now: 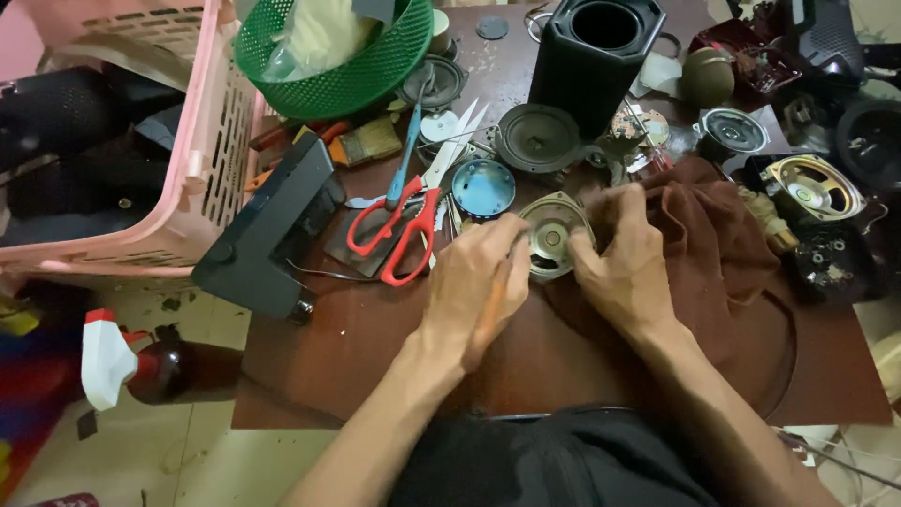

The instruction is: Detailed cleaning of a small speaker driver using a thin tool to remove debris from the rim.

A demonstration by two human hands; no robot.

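1. The dark brown surface [375, 347] carries nearly everything, crowded with parts toward its far edge, which leaves bare room near the person for working.
2. A pink basket [202, 141] stands at the left edge, a green mesh basket [375, 66] leaning into it, both off the working patch.
3. A brown cloth [723, 244] lies bunched at the right, under and beside the right hand, seemingly as padding for parts.
4. A tall black speaker housing [591, 66] stands upright at the back, its round opening upward.
5. A black box [272, 225] rests tilted at the surface's left edge.
6. Red-handled scissors [399, 230] lie flat, just left of the hands, within easy reach.
7. The left hand [474, 286] and right hand [624, 268] meet over a small round speaker driver [549, 235], which sits on the surface between them at the cloth's edge. Each hand's grip is narrow, fingertips pressed to the driver's rim from opposite sides, apparently steadying it.
8. A blue round dish [483, 188] lies just behind the driver.
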